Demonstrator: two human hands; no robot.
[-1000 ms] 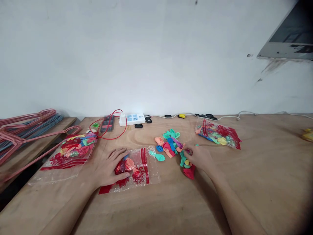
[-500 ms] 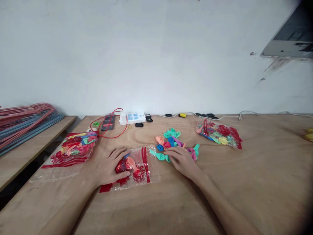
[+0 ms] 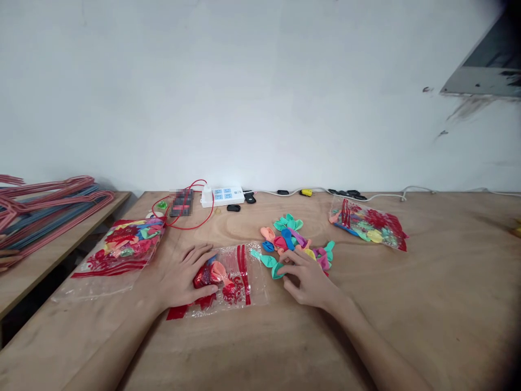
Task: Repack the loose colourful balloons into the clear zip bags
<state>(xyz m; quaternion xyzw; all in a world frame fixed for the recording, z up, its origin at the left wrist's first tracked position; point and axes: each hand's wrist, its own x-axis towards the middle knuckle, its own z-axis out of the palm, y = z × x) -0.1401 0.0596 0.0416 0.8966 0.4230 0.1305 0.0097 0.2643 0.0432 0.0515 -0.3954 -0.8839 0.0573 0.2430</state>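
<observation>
My left hand lies with fingers spread on a clear plastic bag with red print, pressing it to the table. Inside this bag are a few balloons, one of them peach. To the right, my right hand is at the near edge of a loose pile of colourful balloons. Its thumb and forefinger close on the end of a green balloon; the other fingers curl above the pile and hide part of it.
Filled balloon bags lie at left and right. Along the wall are a white power strip, a red cable and a pixelated dark object. Pink and blue hangers cover a side table, with another person's fingers at its edge.
My right hand has drawn slightly nearer and its thumb and forefinger have come to the green balloon. My left hand stays put. At far left, a pink hanger has shifted right and fingers have appeared.
</observation>
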